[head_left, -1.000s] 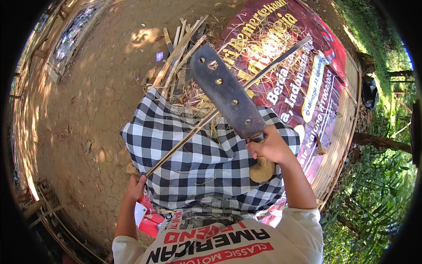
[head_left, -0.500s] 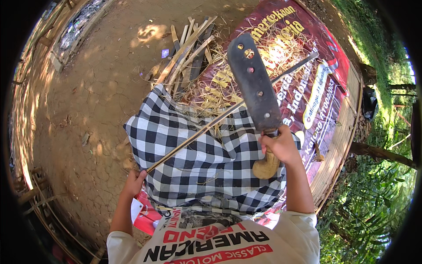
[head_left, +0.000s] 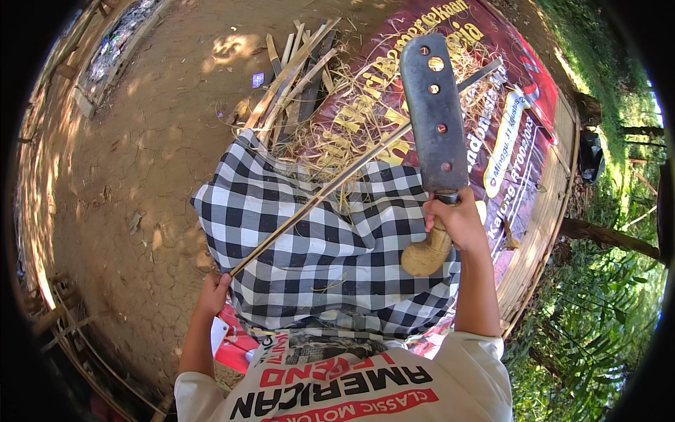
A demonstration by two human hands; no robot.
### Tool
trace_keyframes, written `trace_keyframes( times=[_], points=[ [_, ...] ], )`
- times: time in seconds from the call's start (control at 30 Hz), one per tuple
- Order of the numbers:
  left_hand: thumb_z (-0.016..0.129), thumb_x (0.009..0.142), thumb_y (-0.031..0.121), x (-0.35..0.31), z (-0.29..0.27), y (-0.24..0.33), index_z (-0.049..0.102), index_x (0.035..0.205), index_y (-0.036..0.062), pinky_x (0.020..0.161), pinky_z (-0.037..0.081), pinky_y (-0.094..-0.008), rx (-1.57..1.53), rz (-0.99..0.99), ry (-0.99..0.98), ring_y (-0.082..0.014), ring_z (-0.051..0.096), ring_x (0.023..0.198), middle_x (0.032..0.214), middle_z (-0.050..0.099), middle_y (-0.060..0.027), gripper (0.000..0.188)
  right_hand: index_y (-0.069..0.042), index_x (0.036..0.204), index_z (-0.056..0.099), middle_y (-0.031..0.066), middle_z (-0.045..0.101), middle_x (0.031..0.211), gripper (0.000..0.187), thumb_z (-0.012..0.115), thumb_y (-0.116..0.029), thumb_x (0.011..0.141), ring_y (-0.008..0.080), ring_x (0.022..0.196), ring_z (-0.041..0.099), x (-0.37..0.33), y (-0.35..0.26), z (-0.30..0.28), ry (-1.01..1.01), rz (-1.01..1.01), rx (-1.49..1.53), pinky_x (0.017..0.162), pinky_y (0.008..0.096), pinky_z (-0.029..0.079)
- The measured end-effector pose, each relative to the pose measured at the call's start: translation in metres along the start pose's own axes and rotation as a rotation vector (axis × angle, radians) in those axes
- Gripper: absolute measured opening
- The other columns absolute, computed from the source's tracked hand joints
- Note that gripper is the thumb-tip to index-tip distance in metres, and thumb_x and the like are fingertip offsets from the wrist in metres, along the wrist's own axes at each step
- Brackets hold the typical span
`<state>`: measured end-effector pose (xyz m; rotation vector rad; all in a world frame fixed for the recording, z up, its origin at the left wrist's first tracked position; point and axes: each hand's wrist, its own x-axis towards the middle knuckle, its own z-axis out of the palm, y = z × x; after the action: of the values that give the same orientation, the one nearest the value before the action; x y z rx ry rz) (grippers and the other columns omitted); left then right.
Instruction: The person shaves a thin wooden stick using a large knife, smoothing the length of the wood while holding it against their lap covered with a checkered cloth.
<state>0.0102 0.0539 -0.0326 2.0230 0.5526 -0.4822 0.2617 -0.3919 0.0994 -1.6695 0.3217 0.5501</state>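
My right hand (head_left: 458, 219) is closed round the neck of a curved wooden handle on a broad dark cleaver (head_left: 437, 105). The blade points away from me and has several round holes along it. My left hand (head_left: 214, 291) grips the near end of a long thin bamboo strip (head_left: 309, 202). That strip slants up to the right across my lap and passes behind the blade; its far end shows beyond it. Whether blade and strip touch, I cannot tell. A black-and-white checked cloth (head_left: 295, 246) covers my lap beneath both.
A printed maroon banner (head_left: 365, 84) lies ahead and to the right, strewn with pale shavings (head_left: 330, 144). Split bamboo pieces (head_left: 292, 77) are heaped beyond my lap. Slatted bamboo (head_left: 545, 239) borders the banner on the right. Bare cracked earth (head_left: 140, 141) stretches to the left.
The cleaver has moved right and slightly away from me, and its blade stands more upright. My left hand and the strip have barely shifted.
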Motion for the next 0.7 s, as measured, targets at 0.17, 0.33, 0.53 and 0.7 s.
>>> trace_keyframes(
  times=[0.17,0.33,0.53,0.7],
  points=[
    [0.054,0.096,0.039,-0.002,-0.008,-0.006,0.050,0.055,-0.0017,0.045,0.034,-0.0342,0.007,-0.039,-0.071,-0.0101,0.040,0.048,0.047,0.045,-0.0035,0.057,0.002,0.081,0.057,0.0075,0.059,0.063,0.011,0.064,0.003,0.073,0.0170,0.052,0.059,-0.010,0.029,0.031,-0.164,0.156,-0.147,0.050,0.0309,0.047],
    [0.054,0.095,0.038,-0.004,0.000,0.008,0.048,0.053,-0.0006,0.044,0.032,-0.0338,-0.031,-0.068,-0.025,-0.0092,0.038,0.047,0.047,0.044,-0.0012,0.058,0.003,0.079,0.057,0.0092,0.059,0.064,0.010,0.064,0.004,0.073,0.0164,0.051,0.057,-0.004,0.006,0.022,-0.107,0.067,-0.054,0.050,0.0302,0.048],
    [0.054,0.095,0.037,0.000,-0.002,0.013,0.048,0.053,-0.0011,0.044,0.033,-0.0336,-0.020,-0.017,-0.030,-0.0089,0.039,0.049,0.047,0.043,-0.0009,0.057,0.002,0.081,0.057,0.0059,0.059,0.064,0.010,0.064,0.002,0.073,0.0137,0.052,0.058,-0.017,0.033,0.052,-0.277,0.196,-0.135,0.051,0.0290,0.048],
    [0.054,0.095,0.036,-0.006,-0.001,0.014,0.045,0.053,-0.0015,0.045,0.031,-0.0345,-0.012,-0.030,-0.018,-0.0096,0.036,0.050,0.046,0.040,-0.0023,0.057,0.001,0.081,0.058,0.0047,0.059,0.066,0.010,0.063,0.004,0.073,0.0120,0.052,0.057,-0.016,0.017,0.058,-0.344,0.076,-0.229,0.050,0.0269,0.047]
  ],
)
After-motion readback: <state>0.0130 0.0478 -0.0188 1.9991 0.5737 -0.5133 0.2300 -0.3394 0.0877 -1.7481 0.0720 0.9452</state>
